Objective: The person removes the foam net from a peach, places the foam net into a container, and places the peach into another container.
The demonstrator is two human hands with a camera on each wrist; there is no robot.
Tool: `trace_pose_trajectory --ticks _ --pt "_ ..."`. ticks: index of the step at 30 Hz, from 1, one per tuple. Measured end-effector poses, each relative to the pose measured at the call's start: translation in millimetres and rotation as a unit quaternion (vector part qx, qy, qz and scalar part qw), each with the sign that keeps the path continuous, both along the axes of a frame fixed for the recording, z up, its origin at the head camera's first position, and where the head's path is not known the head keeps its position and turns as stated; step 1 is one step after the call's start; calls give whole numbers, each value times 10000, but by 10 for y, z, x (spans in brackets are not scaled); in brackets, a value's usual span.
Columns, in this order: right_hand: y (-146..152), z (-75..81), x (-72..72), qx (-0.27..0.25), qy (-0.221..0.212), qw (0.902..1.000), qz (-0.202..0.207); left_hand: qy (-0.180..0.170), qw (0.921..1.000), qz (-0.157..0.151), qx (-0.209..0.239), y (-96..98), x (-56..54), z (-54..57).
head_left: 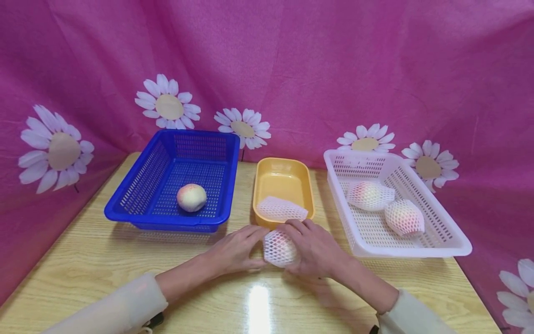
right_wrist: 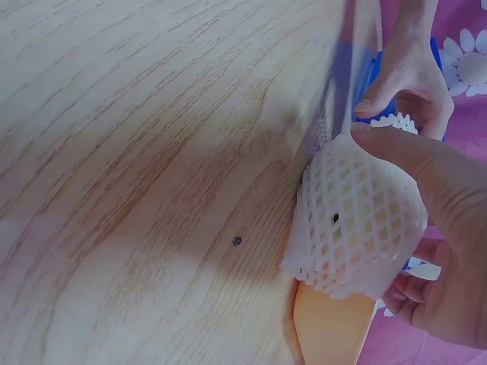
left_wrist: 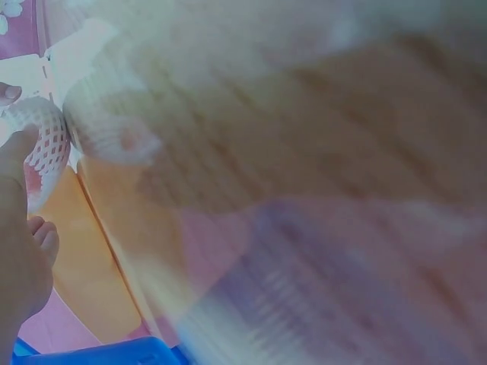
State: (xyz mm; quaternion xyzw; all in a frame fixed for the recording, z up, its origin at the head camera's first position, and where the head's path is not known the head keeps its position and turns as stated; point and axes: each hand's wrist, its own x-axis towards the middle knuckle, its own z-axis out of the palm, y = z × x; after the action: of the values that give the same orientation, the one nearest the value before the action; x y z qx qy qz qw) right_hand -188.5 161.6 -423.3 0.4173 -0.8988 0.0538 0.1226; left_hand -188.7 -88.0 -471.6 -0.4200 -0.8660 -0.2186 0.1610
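Note:
Near the table's front, my right hand grips a pink and pale yellow peach in a white foam net, thumb on one side and fingers on the other. My left hand is at the peach's left side, thumb and forefinger spread apart. Their tips come right up to the net. In the right wrist view, the net's edge sticks out toward the left hand. The left wrist view shows the netted peach beside the left hand's fingers.
An orange tray just behind the hands holds an empty foam net. The blue basket at left contains a bare peach. At right, a white basket contains two netted peaches. A pink flowered cloth hangs behind.

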Motion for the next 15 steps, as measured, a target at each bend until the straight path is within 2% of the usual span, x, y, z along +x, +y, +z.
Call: trace_pose_trajectory --ticks 9,15 --pt "82 28 13 160 -307 9989 -305 -312 9990 281 -172 -53 25 5" --pt "120 10 9 -37 -618 9970 -463 -279 9985 399 -231 -72 28 -4"
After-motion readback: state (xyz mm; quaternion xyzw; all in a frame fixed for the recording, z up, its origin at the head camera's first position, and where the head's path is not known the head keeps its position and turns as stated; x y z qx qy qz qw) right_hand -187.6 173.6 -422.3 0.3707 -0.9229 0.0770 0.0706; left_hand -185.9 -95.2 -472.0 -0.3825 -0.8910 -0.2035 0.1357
